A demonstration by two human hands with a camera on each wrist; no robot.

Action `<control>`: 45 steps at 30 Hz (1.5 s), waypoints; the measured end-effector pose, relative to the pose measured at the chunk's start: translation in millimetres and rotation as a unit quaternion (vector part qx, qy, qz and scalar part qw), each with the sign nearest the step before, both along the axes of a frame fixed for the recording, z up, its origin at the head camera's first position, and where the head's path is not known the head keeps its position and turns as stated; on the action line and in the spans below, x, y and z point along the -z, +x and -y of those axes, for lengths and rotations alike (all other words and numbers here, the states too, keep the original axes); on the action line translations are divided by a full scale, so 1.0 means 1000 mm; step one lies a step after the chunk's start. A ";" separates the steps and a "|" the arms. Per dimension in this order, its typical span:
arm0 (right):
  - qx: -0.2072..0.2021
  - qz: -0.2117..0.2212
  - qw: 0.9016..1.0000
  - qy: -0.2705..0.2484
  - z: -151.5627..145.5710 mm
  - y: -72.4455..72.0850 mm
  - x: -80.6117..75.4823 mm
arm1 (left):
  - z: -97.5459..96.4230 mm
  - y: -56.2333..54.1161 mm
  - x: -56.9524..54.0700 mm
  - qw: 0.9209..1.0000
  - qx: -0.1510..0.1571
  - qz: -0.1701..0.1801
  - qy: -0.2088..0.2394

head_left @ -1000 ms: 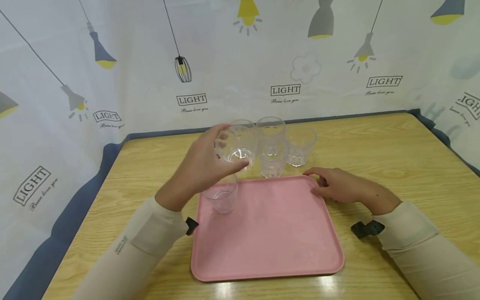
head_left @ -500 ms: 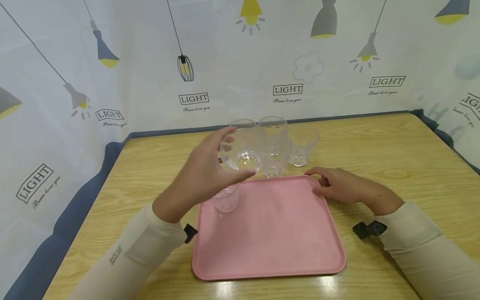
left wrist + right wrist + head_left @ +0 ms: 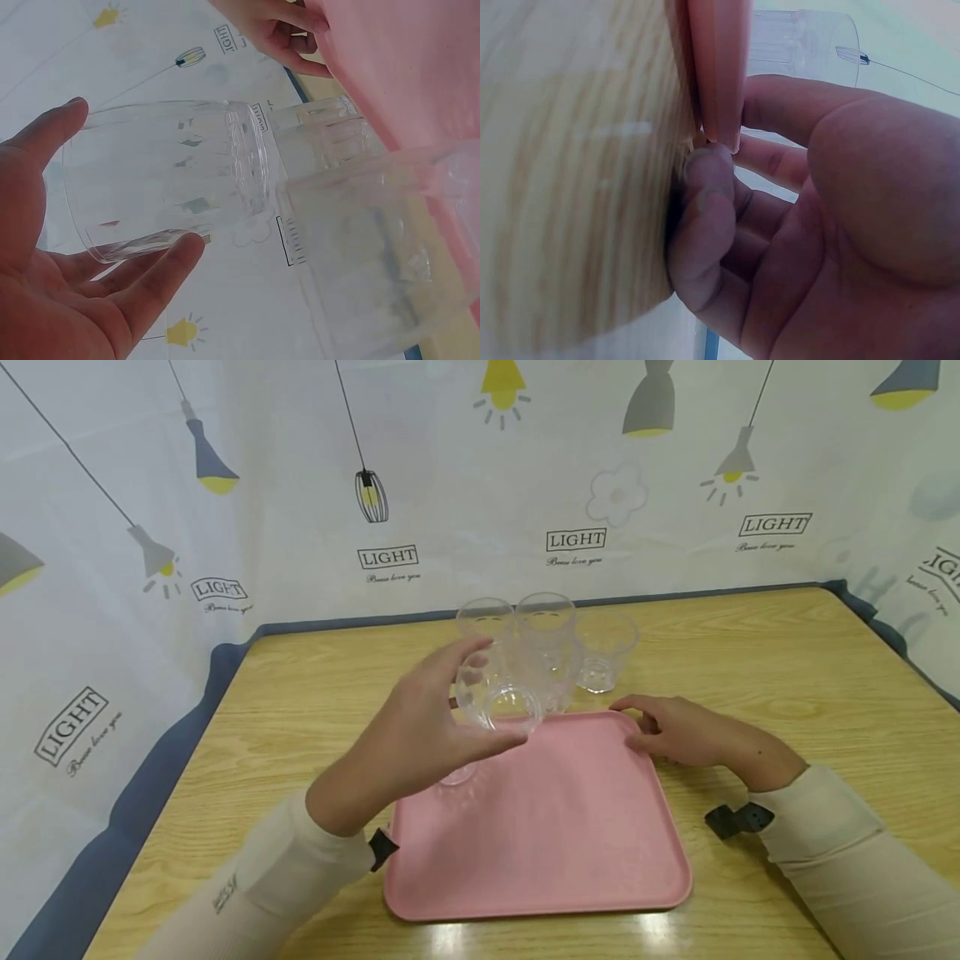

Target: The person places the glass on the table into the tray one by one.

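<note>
In the head view, my left hand (image 3: pixel 420 731) grips a clear plastic cup (image 3: pixel 498 689) in the air over the far left part of the pink tray (image 3: pixel 577 835). The left wrist view has thumb and fingers around this tumbler (image 3: pixel 165 172). Another clear cup (image 3: pixel 456 775) stands on the tray's far left corner, mostly hidden by my left hand. My right hand (image 3: pixel 686 735) holds the tray's far right corner. From the right wrist, its thumb lies on the tray edge (image 3: pixel 721 67), with fingers curled beneath.
Behind the tray, several clear cups stand close together on the wooden table (image 3: pixel 787 693), among them a left cup (image 3: pixel 483 614), a middle cup (image 3: pixel 546 614) and a right cup (image 3: pixel 606 647). A lamp-printed curtain (image 3: pixel 465 468) hangs along the table's back edge.
My left hand has brought the held cup nearer and slightly right, from the group over the tray. It now covers more of the cup on the tray. My right hand stays put.
</note>
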State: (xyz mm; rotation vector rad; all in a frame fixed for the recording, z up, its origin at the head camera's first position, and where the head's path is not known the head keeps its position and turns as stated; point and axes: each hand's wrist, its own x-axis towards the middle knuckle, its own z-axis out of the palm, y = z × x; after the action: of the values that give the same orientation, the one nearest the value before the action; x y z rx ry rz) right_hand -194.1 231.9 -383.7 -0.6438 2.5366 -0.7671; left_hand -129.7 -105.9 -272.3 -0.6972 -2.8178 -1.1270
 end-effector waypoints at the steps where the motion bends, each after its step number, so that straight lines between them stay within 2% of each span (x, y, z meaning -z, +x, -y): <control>1: 0.000 -0.001 1.000 0.000 0.000 0.000 0.000 | 0.000 0.001 0.001 1.000 0.000 0.002 -0.001; 12: 0.002 -0.002 1.000 0.002 0.001 0.001 -0.001 | 0.004 0.017 0.005 0.999 0.019 0.027 -0.026; 22: 0.001 -0.007 1.000 0.004 0.002 0.002 -0.002 | 0.012 0.035 0.008 0.996 0.022 -0.006 -0.080; 30: -0.004 -0.014 1.000 0.003 0.001 0.001 -0.001 | 0.023 0.042 0.011 0.993 0.016 -0.013 -0.112; 34: -0.007 -0.016 1.000 0.003 0.001 0.000 0.001 | 0.029 0.042 0.013 0.994 0.032 0.000 -0.100; 40: -0.008 -0.012 1.000 0.003 0.001 0.000 0.000 | 0.038 0.043 0.014 0.996 0.048 0.037 -0.070; 45: -0.005 -0.006 1.000 0.003 0.000 0.001 -0.002 | 0.044 0.045 0.015 0.996 0.057 0.043 -0.060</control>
State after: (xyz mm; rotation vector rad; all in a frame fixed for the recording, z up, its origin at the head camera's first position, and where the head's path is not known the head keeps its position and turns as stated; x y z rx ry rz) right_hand -192.9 231.6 -381.8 -0.6593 2.5430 -0.7554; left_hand -85.2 -149.4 -287.1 -0.8491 -2.9730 -1.0316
